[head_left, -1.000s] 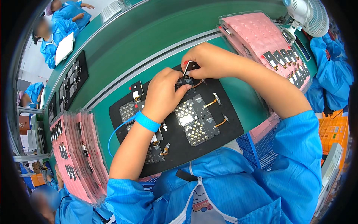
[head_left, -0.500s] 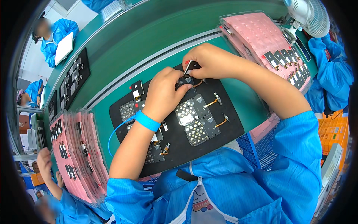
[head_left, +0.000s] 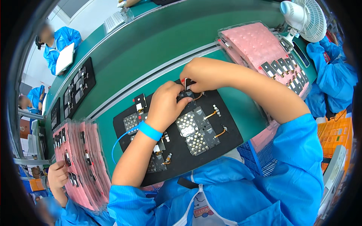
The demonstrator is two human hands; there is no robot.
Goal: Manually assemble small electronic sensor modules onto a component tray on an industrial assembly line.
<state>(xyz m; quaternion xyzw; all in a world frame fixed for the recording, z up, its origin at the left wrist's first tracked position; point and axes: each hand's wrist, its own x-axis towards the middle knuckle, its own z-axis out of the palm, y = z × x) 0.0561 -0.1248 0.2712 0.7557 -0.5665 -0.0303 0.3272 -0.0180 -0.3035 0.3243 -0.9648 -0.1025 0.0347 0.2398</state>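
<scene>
My right hand [head_left: 203,74] pinches a small black flat module [head_left: 189,83] with a pale edge, held tilted over the far side of a black foam mat [head_left: 230,132]. Close beside it, my left hand [head_left: 164,103] is closed, thumb and fingers at the dark circuit board [head_left: 185,97] under the module; what its fingertips grip is hidden. A blue wrist strap [head_left: 150,130] with a coiled cord circles my left wrist. Nearer on the mat lie circuit boards [head_left: 194,142] with shiny round contacts and orange flex cables [head_left: 209,115]. Another black module [head_left: 140,101] lies left of my left hand.
Pink trays [head_left: 245,37] with black modules stand at the far right, by a white fan [head_left: 307,19]. More stacked pink trays [head_left: 81,169] are at the left, where a co-worker's hand [head_left: 58,175] reaches in. Another dark mat with boards [head_left: 80,86] lies far left.
The view has shifted slightly. The module in my right hand stands more upright against the board, my hands still close together. The co-worker's hand at the left has moved onto the pink trays.
</scene>
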